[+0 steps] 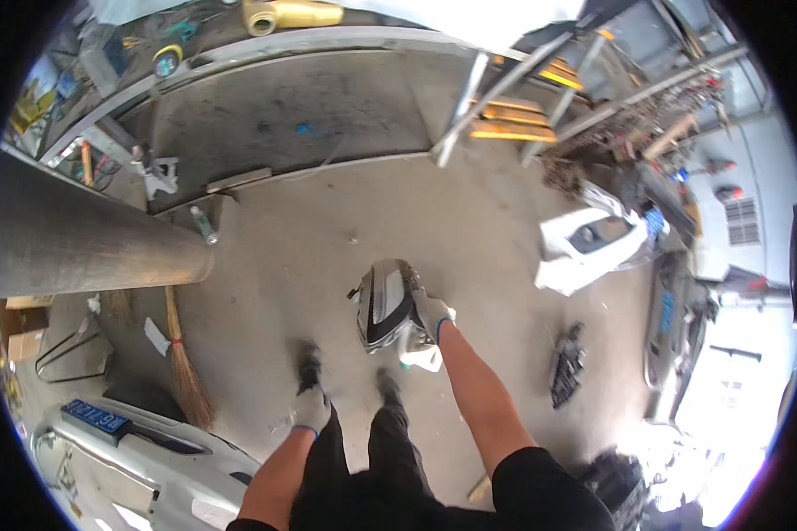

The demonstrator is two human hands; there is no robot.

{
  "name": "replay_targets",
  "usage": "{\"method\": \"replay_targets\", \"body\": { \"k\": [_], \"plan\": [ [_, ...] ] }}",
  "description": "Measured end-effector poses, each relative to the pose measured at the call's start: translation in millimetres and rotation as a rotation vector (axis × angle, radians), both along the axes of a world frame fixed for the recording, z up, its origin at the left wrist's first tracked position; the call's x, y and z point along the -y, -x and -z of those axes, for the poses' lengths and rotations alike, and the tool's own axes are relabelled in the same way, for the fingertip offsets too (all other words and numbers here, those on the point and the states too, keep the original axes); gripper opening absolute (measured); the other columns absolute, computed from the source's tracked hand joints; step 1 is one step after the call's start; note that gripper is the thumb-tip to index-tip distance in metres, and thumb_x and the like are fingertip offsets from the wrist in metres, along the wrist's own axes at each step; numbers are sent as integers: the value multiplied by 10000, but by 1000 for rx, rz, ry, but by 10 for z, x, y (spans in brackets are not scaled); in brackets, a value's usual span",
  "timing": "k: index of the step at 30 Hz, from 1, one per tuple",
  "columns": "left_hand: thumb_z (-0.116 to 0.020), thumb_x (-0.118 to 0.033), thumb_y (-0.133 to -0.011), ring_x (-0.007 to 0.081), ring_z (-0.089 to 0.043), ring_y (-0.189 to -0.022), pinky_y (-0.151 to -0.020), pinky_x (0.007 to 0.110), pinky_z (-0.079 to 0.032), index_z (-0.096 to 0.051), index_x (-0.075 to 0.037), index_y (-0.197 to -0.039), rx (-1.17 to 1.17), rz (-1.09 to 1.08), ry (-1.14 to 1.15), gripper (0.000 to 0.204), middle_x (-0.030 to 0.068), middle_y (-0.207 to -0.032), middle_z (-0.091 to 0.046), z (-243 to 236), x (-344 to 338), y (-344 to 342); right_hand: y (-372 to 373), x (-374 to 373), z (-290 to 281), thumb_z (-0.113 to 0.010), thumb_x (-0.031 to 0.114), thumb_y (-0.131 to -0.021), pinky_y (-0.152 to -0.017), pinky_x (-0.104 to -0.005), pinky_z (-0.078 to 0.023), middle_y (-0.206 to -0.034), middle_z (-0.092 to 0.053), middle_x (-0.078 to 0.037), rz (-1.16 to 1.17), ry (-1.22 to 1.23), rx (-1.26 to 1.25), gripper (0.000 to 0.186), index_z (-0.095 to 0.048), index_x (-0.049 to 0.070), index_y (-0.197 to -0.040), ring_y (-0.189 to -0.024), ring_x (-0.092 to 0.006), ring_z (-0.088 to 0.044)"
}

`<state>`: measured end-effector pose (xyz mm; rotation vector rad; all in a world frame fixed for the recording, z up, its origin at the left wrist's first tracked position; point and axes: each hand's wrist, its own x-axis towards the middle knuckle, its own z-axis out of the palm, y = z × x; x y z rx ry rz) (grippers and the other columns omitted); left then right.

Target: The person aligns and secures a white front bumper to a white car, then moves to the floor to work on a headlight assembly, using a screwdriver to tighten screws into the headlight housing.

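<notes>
A car headlight (385, 301) with a clear lens and dark housing hangs over the concrete floor, ahead of my feet. My right hand (432, 314), in a pale work glove, is closed on its right side; the fingertips are partly hidden behind the housing. Just below the headlight, close to that hand, is a crumpled white piece (421, 349) with a bit of green, whose kind I cannot make out. My left hand (311, 411), also gloved, hangs beside my left leg away from the headlight. Its fingers are blurred, and I see nothing held there.
A white car bumper (177, 473) lies at lower left, near a straw broom (186, 372). A thick round column (88, 234) stands at left. Across the floor at right are a white body panel (584, 243) and a dark lamp-like part (568, 365). A metal-framed bench (328, 35) runs along the back.
</notes>
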<state>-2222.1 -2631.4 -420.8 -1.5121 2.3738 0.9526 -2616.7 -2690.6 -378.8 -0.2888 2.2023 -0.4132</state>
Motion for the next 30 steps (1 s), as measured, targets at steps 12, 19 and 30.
{"method": "replay_targets", "body": {
  "k": [12, 19, 30],
  "plan": [
    [-621, -542, -947, 251, -606, -564, -489, 431, -475, -645, -100, -1134, -352, -137, -746, 480, 96, -761, -643, -1399, -119, 1652, -1361, -3158, -3490, -481, 452, -950, -425, -351, -464, -581, -520, 4, 1173, 336, 551, 363, -604, 161, -772, -409, -168, -471],
    [-452, -805, -917, 65, -267, -454, -437, 248, -229, -606, -218, -1192, 18, -2, -1462, 665, 31, -981, -640, -2231, -1849, 2156, -2796, -4856, -4150, -483, 399, -965, -407, -370, -477, -604, -493, 4, 1466, 637, 451, 345, -577, 102, -814, -420, -158, -464],
    [-583, -307, -875, 166, -432, -475, -432, 374, -354, -644, -106, -903, 44, 603, -1026, 212, 33, -725, -588, -2422, -5423, 1716, -4789, -7662, -3467, -669, 102, -864, -539, -309, -499, -728, -592, -35, 1500, 803, 35, 184, -611, 41, -1028, -663, -84, -546]
  ]
}}
